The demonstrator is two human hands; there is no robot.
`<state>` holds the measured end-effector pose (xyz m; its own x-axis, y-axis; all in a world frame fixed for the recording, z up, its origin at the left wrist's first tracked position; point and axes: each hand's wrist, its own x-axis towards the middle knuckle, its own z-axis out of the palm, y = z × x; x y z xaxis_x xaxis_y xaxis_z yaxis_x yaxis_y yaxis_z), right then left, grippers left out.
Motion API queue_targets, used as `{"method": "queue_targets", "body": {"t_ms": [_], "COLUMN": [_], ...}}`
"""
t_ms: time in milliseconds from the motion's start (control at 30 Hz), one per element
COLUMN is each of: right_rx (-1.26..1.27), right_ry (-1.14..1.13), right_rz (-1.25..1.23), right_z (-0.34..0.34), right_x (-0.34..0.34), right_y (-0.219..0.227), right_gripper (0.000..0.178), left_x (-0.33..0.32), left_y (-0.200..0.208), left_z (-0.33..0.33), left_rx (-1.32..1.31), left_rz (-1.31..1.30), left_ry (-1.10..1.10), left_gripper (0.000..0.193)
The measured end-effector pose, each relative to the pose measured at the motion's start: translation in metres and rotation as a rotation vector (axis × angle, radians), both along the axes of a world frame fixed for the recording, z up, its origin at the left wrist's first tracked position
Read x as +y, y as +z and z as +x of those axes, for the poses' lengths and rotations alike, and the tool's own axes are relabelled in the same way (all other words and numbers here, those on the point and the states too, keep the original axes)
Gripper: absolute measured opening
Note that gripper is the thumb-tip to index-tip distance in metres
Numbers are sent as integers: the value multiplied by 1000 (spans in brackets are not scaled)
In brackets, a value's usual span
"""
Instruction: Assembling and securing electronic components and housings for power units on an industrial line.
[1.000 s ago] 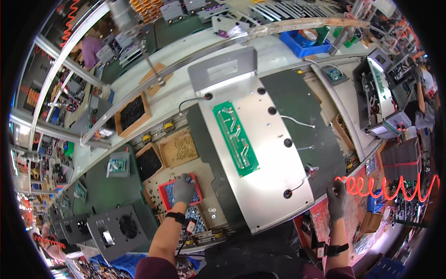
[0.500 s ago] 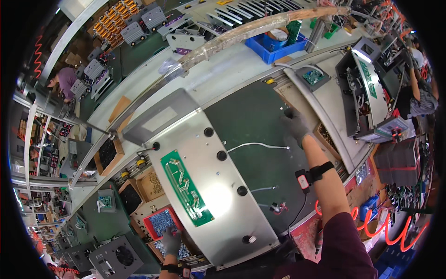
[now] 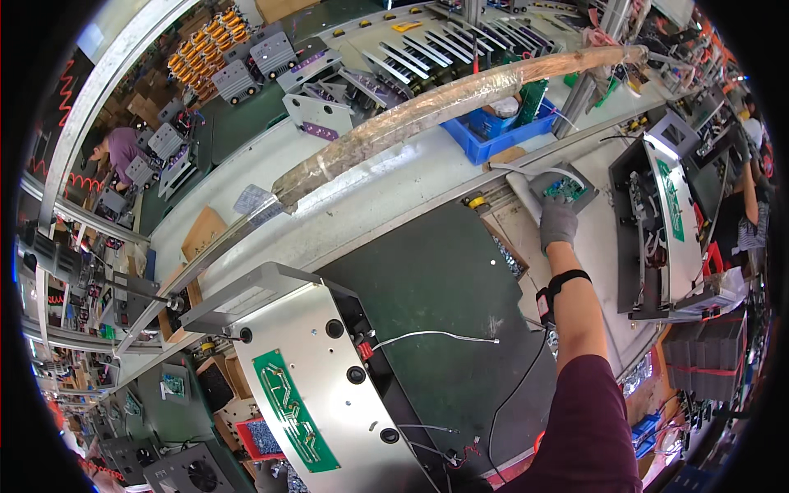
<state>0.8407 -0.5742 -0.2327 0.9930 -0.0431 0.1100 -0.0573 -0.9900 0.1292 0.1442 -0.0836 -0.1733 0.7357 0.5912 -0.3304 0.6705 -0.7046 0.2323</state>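
My right hand [image 3: 559, 223], in a grey glove, reaches far forward to the right. Its fingers are bunched at the near edge of a small grey panel [image 3: 582, 195] carrying a green circuit board [image 3: 565, 188]. My gloved left hand [image 3: 269, 476] shows only partly at the lower edge, beside a red bin [image 3: 245, 433] of small bluish metal parts; its fingers are hard to make out. Between my arms lies a large silver metal chassis [image 3: 329, 374] with a long green circuit board [image 3: 283, 411] and black round grommets. A white cable [image 3: 436, 334] extends from its right side.
The chassis rests by a dark green mat [image 3: 427, 255]. Beyond a rail stands a blue bin [image 3: 485, 149]. A wrapped bar [image 3: 444, 99] arches across above the bench. An open dark case [image 3: 633, 222] stands at the right. Cardboard trays [image 3: 238, 376] line the left side.
My right hand has moved from over the mat forward to the small grey panel. The view has shifted, so the chassis and my left hand sit lower in the picture.
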Motion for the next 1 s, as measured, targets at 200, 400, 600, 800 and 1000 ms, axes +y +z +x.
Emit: {"method": "queue_targets", "body": {"t_ms": [200,400,600,800,1000], "right_rx": [-430,-230,438,801,536], "right_ry": [76,84,319,447,444], "right_rz": [525,2349,2516,1812,1455], "right_z": [-52,-190,-349,-455,-514], "right_x": [0,21,74,101,82], "right_y": [50,156,215,217,200], "right_gripper": [20,27,43,51,48], "left_x": [-2,-29,-96,-121,-146], "left_y": [42,132,205,188,140], "left_z": [58,145,189,129,51], "left_rx": [-267,-818,-819,-598,-588], "left_rz": [-33,-112,-623,-1091,-686], "left_ry": [298,253,-174,17,-204], "left_gripper": [27,31,47,51,59]}}
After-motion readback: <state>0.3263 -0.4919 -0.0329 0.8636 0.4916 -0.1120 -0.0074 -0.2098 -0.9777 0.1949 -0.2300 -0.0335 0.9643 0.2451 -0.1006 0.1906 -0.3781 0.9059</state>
